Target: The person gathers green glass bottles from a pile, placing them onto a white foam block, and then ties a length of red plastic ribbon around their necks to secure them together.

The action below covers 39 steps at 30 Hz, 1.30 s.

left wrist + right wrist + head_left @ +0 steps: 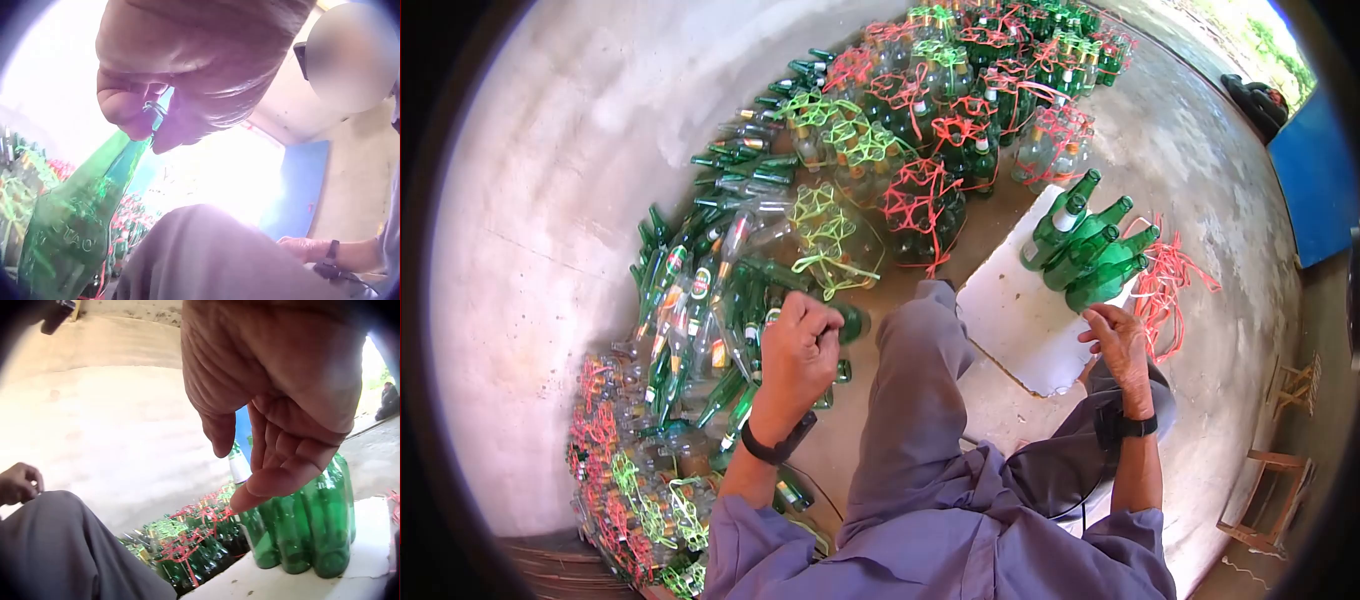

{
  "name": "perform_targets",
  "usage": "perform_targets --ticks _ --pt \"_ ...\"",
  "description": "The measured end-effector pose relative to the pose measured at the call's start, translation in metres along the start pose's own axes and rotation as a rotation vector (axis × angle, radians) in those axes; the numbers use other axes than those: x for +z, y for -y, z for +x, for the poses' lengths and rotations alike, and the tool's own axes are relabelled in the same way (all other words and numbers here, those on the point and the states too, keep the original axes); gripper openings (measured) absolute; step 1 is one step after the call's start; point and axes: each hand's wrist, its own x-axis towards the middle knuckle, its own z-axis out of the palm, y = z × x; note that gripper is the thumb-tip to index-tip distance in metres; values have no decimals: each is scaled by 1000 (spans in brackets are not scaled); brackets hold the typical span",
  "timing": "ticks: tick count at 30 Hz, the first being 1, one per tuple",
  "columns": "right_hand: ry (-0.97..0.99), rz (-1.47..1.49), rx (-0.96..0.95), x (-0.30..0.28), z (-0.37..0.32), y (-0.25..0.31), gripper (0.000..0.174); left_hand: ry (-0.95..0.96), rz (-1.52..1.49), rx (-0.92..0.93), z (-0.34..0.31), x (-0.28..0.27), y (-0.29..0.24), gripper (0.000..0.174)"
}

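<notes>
My left hand (798, 345) grips a green glass bottle (75, 231) by its neck, with the bottle's body hanging below the fingers in the left wrist view. Raised lettering shows on its shoulder. In the head view only the base end of that bottle sticks out past the hand. Beside a cluster of several green bottles (1090, 245), my right hand (1122, 345) hovers with loosely bent fingers and nothing between them. These bottles stand upright, close together, on a white board (1025, 320). In the right wrist view the fingertips overlap the bottles' upper parts.
Loose bottles (700, 300) lie piled along the wall to the left. Bundles tied with red cord (922, 205) and green cord (835, 235) stand ahead. A heap of red cord (1168, 285) lies right of the board. Small wooden stools (1268, 500) stand far right, near a blue panel (1312, 180).
</notes>
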Motion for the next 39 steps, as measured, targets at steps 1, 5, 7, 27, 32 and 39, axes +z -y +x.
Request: perform_targets --ticks 1,5,7,27,32,39 --pt "-9 6 -5 5 -3 9 35 -26 -9 52 15 -2 -10 19" --pt "7 85 -122 30 -15 44 28 -110 -67 188 61 0 -54 20" --pt "76 23 -317 41 -21 63 35 -143 -111 287 76 7 -79 21" --pt "-129 -358 -287 29 -46 -13 31 298 -451 317 22 93 -123 40" --pt "-320 -433 -206 14 -22 -32 30 102 -334 97 5 68 -56 34" --pt "-358 -179 -78 2 11 -47 31 5 -482 -350 -52 60 34 22"
